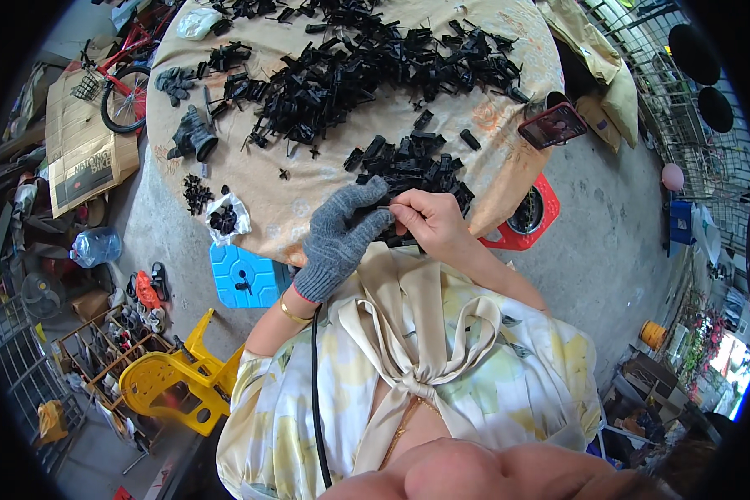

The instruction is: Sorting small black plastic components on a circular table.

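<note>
A cream, yellow-flowered blouse [408, 367] with a knotted satin bow fills the lower centre of the frame, worn by a person seated at a round table [308, 187] draped in a tan patterned cloth. Just above the bow, at frame centre, the left hand [337, 242], in a grey knit glove, curls around a small black plastic part [383, 208], while the bare right hand [429, 221] pinches narrowly at the same piece, thumb and forefinger closed on it; the two hands touch over the table's near edge.

The step in hand appears to be fitting or trimming one piece pulled from the small heap of black parts [412, 167] just above the hands. The next move would likely call for a steady pinch and a firm gloved hold, since the piece is small and partly hidden by the fingers.

Counted: two hands, one glove, one part in hand. A much larger pile of black parts [367, 67] spreads across the upper centre, too many and too tangled to number. One red-edged phone [552, 125] lies at the table's right rim, one plastic bag of parts [225, 218] at its left. Below the table stand one blue stool [242, 275] and one red stool [525, 218]; one yellow chair [175, 379] lies at lower left, one red bicycle [125, 79] at upper left.
</note>
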### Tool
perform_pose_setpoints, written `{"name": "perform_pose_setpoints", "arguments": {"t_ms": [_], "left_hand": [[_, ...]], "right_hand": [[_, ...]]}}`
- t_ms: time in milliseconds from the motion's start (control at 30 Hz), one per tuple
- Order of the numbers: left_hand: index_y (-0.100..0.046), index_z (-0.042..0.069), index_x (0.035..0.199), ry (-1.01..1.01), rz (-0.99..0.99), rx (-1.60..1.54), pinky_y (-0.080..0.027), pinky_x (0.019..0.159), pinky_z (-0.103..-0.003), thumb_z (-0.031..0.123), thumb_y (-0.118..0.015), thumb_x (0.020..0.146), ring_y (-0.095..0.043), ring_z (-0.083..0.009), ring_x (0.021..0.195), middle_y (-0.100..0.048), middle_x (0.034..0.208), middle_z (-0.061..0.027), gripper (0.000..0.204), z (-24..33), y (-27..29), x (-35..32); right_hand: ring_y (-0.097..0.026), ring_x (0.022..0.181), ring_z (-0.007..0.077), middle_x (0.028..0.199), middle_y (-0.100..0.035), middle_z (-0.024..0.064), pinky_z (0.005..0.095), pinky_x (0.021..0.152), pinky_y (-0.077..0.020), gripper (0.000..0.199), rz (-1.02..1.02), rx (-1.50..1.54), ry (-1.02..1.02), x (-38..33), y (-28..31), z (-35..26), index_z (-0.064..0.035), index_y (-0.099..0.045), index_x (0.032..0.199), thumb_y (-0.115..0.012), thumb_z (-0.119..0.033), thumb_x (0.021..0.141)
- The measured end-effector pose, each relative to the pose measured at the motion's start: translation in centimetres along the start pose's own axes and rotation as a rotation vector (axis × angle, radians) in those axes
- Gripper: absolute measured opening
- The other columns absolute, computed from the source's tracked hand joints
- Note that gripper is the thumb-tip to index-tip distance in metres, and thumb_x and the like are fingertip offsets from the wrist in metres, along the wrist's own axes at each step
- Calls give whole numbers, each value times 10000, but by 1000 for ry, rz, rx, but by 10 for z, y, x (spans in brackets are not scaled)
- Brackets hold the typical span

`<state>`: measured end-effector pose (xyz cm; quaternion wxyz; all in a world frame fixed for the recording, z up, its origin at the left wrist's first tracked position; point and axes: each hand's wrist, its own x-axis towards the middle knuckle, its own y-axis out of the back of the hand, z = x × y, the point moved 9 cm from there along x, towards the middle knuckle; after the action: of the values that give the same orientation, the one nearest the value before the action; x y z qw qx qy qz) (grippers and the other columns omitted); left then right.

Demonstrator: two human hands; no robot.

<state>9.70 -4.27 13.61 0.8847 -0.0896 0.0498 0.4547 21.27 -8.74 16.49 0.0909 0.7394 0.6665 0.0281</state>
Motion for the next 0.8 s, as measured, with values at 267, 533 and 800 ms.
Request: {"name": "perform_pose_setpoints", "arguments": {"t_ms": [267,533,800], "left_hand": [[-597,5,959,-383,-35,505,-476,752,-304,-3,-667,714,-594,-238,852,-612,931,-123,255,24,-7,-1],[-556,95,1087,-438,125,888,-422,854,-354,53,-644,709,-518,-279,1007,-535,1108,-107,391,-24,61,60],[-476,134,1183,-335,162,1500,-398,872,-407,142,-586,734,-464,-308,1053,-510,1134,-82,462,-67,109,125]], "right_hand": [[-526,522,89,573,-563,64,245,485,-412,138,-85,158,-195,4,-16,59,27,-591,767,-528,-82,824],[-534,524,143,627,-588,101,267,512,-423,215,-79,-206,-211,-3,1,50,6,-610,811,-617,-207,787],[-605,610,242,703,-617,132,300,555,-468,187,-48,-287,-36,-1,-4,34,-10,-608,831,-626,-185,766]]}}
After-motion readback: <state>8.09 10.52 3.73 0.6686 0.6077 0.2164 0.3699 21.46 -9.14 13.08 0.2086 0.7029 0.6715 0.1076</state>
